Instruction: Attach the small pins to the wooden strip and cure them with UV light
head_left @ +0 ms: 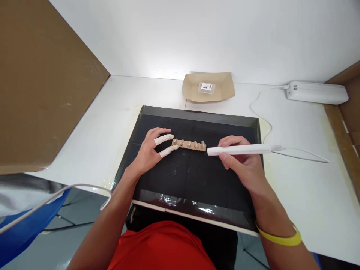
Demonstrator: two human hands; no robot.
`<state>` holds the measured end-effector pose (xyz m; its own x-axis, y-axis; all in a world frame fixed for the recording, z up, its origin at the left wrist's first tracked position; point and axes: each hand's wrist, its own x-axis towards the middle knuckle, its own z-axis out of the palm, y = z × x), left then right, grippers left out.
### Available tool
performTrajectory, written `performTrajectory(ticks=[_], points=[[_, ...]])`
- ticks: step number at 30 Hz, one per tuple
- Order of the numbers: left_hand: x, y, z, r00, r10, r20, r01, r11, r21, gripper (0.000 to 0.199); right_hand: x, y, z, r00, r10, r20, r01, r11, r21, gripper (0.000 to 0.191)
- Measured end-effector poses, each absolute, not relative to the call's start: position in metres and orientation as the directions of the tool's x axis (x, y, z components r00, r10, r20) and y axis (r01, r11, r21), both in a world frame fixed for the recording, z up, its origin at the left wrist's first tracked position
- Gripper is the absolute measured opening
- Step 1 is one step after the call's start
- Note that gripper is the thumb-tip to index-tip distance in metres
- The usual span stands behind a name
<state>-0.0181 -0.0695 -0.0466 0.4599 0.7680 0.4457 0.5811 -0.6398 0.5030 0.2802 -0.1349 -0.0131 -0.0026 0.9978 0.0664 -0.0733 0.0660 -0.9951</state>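
A short tan strip lies on the black mat, with several small curved silver pieces standing in a row along it. My left hand is at its left end. The thumb and index finger, both in white finger covers, close on that end from either side. In my right hand is a white pen-shaped corded device, held level between thumb and fingers. Its blunt left tip is just right of the strip, apart from it. A thin cable runs from its other end.
The black mat covers the middle of the white table. Behind it is a brown paper tray with a small clear labelled box. A white power strip is at the back right. Cardboard panels flank the table.
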Motion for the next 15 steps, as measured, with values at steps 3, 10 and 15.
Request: performTrajectory(ticks=[3,10,15], points=[[-0.018,-0.069,-0.046,0.476,0.761,0.441,0.565,-0.649,0.510,0.035,0.280,-0.135,-0.012,-0.002,0.998,0.058,-0.071,0.058,-0.996,0.018],[-0.020,-0.068,-0.039,0.548,0.762,0.345,0.584,-0.644,0.494,0.040,0.279,-0.135,-0.011,-0.019,0.999,0.047,-0.066,0.046,-0.997,0.018],[-0.020,-0.074,-0.035,0.506,0.781,0.367,0.613,-0.625,0.484,0.043,0.280,-0.136,-0.014,-0.035,0.998,0.051,-0.055,0.049,-0.997,0.016]])
